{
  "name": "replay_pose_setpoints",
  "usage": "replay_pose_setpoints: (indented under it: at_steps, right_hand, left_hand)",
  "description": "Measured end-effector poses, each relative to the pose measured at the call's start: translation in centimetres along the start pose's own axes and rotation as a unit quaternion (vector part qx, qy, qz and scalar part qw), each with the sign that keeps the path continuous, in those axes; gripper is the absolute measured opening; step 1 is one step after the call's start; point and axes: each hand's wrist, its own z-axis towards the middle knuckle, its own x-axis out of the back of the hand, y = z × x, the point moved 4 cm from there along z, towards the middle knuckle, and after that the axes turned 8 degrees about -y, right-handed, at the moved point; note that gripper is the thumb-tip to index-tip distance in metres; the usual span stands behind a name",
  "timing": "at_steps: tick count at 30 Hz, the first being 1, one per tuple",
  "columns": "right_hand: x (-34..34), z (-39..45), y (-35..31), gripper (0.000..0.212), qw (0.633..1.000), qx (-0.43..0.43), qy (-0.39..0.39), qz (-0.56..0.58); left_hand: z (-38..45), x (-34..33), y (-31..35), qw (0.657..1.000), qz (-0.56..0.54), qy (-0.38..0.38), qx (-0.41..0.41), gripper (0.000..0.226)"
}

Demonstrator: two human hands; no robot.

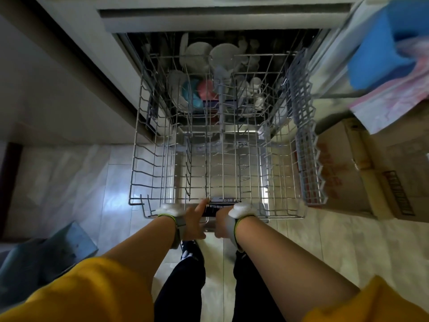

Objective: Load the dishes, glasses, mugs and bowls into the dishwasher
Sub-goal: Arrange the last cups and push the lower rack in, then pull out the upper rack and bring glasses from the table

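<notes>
- In front of the open dishwasher, a person in yellow sleeves and dark trousers stands on a pale tiled floor [97, 182], with both hands at the near edge of the pulled-out grey wire upper rack [222, 173].
- The left hand [193, 219] rests at the rack's front rail beside a dark handle piece [219, 206]; its fingers [204, 203] reach forward onto the rail, and whether they close around it cannot be told.
- The right hand [224, 220] sits just beside the left, at the same handle; its fingers are hidden under the rail, so their grip cannot be told.
- Each wrist carries a band with a white padded piece on top.
- The near part of the upper rack holds nothing.
- Below and farther back, the lower rack holds white plates [197, 54] standing on edge, a teal bowl [190, 94], a pink bowl [206, 89] touching it, and white mugs [255, 89] to the right.
- A brown cardboard box [362, 168] stands on the floor right of the rack.
- A blue sponge-like block [380, 43] lies at upper right on a surface edge, blurred.
</notes>
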Motion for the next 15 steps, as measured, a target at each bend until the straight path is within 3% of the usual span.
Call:
replay_pose_setpoints:
  at_steps: [2,6,9,11,12,13,15]
  right_hand:
    - [0.3,-1.2,0.7,0.043,0.996,-0.003,0.036,0.077]
    - [1.3,-7.6,3.6,0.024,0.988,0.042,0.113,0.095]
    - [0.4,-11.0,6.6,0.039,0.986,0.049,0.137,0.081]
    - [0.3,-12.6,8.5,0.048,0.978,0.05,0.155,0.132]
    - [-0.1,-14.8,10.0,0.047,0.97,0.047,0.18,0.158]
    - [0.3,-19.4,13.2,0.045,0.948,0.007,0.255,0.191]
    - [-0.5,-22.2,15.0,0.041,0.921,-0.012,0.318,0.224]
  left_hand:
    - [-0.5,0.5,0.4,0.999,0.026,-0.001,0.029,0.095]
    - [-4.0,3.5,4.2,0.998,0.036,0.031,0.051,0.056]
    - [-6.6,5.1,8.5,0.997,0.006,0.073,0.022,0.058]
    - [-8.0,5.6,11.2,0.997,0.008,0.075,-0.014,0.057]
    - [-8.5,6.2,13.6,0.995,0.028,0.091,-0.033,0.057]
    - [-9.8,9.0,18.7,0.985,0.108,0.108,-0.077,0.058]
    - [-10.4,9.4,22.0,0.973,0.174,0.107,-0.108,0.057]
